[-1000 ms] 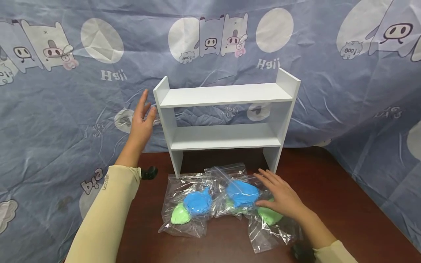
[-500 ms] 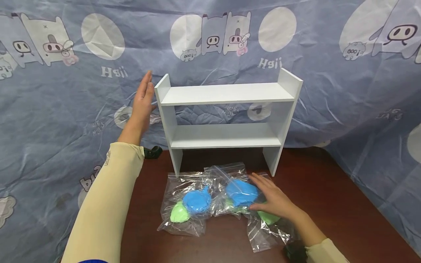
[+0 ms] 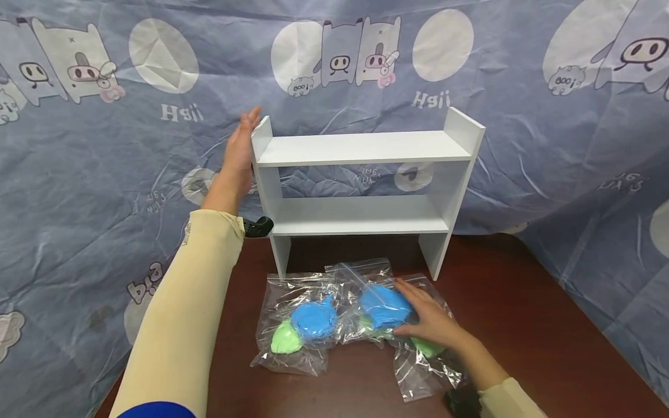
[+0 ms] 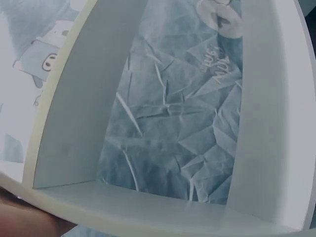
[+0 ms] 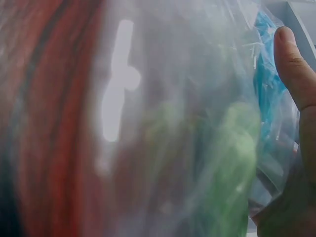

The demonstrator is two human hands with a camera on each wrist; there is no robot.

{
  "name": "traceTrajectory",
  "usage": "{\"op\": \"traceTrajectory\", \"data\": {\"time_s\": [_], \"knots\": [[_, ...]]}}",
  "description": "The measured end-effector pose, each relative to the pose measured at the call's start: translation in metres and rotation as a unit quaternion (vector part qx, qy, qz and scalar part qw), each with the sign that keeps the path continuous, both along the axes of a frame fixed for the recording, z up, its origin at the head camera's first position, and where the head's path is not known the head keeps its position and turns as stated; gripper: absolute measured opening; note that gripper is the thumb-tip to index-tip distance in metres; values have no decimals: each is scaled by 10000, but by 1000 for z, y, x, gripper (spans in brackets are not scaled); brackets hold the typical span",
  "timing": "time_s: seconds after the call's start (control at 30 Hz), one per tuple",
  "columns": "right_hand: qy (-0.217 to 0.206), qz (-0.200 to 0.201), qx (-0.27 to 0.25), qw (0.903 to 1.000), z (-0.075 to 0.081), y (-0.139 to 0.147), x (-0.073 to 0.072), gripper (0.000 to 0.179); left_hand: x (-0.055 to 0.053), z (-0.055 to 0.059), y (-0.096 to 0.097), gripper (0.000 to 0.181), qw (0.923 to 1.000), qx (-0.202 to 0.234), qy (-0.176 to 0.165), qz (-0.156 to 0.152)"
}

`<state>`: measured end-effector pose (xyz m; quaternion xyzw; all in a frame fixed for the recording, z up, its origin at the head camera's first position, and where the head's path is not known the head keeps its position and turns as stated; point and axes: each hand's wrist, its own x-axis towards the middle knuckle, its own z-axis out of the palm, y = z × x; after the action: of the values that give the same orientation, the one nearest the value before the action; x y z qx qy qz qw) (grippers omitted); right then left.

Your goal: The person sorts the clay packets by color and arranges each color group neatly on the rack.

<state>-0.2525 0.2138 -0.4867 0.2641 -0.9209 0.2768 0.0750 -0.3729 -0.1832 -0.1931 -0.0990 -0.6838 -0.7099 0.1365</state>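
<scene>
A small white two-tier shelf (image 3: 360, 216) stands at the back of the table. My left hand (image 3: 238, 155) is up against the outer face of its left side panel, fingers pointing up. In the left wrist view a bit of that hand (image 4: 29, 219) shows beyond the panel; most is hidden. My right hand (image 3: 430, 318) lies low over clear zip bags, fingers spread. Under it is a bag with a light green soft lump (image 3: 427, 347); its thumb and fingertips overlap the middle bag's blue lump (image 3: 385, 306). In the right wrist view the thumb (image 5: 292, 61) is straight beside the plastic.
Another clear zip bag (image 3: 308, 363) lies to the left, holding a flattened blue lump (image 3: 313, 319) and a green lump (image 3: 286, 338). The bags lie on a dark red-brown table (image 3: 543, 325), in front of the shelf. A printed blue cloth (image 3: 528, 168) hangs behind.
My left hand has moved up and right, from beside the shelf to its left side panel. The right hand has shifted slightly left over the bags.
</scene>
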Motion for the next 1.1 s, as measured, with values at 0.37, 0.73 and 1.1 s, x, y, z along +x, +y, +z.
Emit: {"op": "traceTrajectory", "data": {"time_s": [0.37,0.73,1.1], "knots": [[10,-124,-20,9999,-6,-4,-2,105,-6,-5,2,45,9995,-244,-127,184],[9,-272,77,9996,-15,-6,0,106,-13,-20,0,51,9995,178,-9,-251],[120,-365,179,9991,-15,-8,1,100,-13,-20,3,54,9990,244,280,-230]]}}
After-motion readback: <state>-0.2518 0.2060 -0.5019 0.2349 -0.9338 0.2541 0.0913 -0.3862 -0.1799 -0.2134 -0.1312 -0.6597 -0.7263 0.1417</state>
